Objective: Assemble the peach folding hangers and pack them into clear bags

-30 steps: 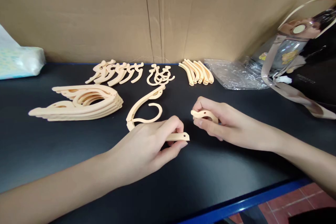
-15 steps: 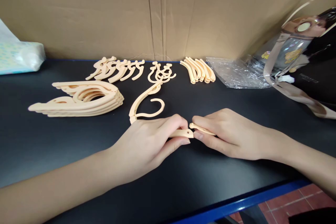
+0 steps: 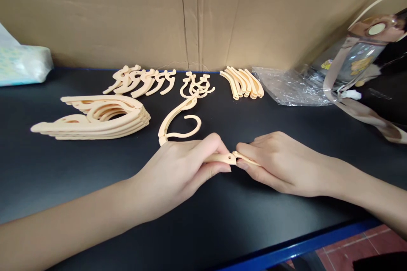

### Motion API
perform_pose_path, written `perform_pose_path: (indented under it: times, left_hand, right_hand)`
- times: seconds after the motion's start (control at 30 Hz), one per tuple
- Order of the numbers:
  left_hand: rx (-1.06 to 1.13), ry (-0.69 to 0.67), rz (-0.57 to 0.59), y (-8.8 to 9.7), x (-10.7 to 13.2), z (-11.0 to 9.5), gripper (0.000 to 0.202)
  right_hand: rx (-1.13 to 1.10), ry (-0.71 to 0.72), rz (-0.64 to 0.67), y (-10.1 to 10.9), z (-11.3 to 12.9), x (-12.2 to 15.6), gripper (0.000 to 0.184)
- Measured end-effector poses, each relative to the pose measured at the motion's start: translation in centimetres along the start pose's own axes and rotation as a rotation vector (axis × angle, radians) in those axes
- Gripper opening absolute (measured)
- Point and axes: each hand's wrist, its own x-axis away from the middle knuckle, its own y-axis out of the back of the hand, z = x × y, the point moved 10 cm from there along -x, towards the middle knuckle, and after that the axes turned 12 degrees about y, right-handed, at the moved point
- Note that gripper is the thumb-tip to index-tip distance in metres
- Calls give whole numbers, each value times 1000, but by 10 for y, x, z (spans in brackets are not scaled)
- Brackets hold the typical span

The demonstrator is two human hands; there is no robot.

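A cream plastic folding hanger (image 3: 171, 117) lies partly on the black table, its curved hook turned toward the right. My left hand (image 3: 181, 169) is closed around its near arm, and the arm's end with a small round hole sticks out past the fingertips. Between the thumb and fingers of my right hand (image 3: 284, 163) is a thin cream hanger arm piece (image 3: 249, 159), mostly covered by the fingers. The tip of that piece meets the holed end; whether it sits inside, I cannot tell.
Folded hangers (image 3: 95, 120) are stacked at the left. Along the back lie curved arm pieces (image 3: 143, 82), loose hooks (image 3: 197, 87) and slim arm pieces (image 3: 243, 82). A clear plastic bag (image 3: 289, 87), a strapped bottle (image 3: 359, 59) and a black bag (image 3: 381, 89) are at the right; a tissue pack (image 3: 27, 65) is far left.
The piece in my right hand has come up against the end of the hanger arm, closing the small gap. The view has shifted slightly.
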Motion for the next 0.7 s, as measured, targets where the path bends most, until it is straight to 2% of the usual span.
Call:
perform_pose_path:
  times: [0.13, 0.3, 0.53, 0.7]
  left_hand:
    - [39, 57, 3, 0, -2, 8, 6]
    - [48, 60, 23, -1, -3, 9, 8]
    - [58, 44, 63, -4, -3, 6, 8]
    - [30, 34, 72, -6, -2, 5, 11]
  right_hand:
    - [-48, -36, 7, 1, -4, 0, 35]
    - [-16, -24, -14, 2, 0, 1, 37]
    - [215, 85, -58, 4, 16, -3, 36]
    - [328, 132, -141, 8, 25, -4, 39]
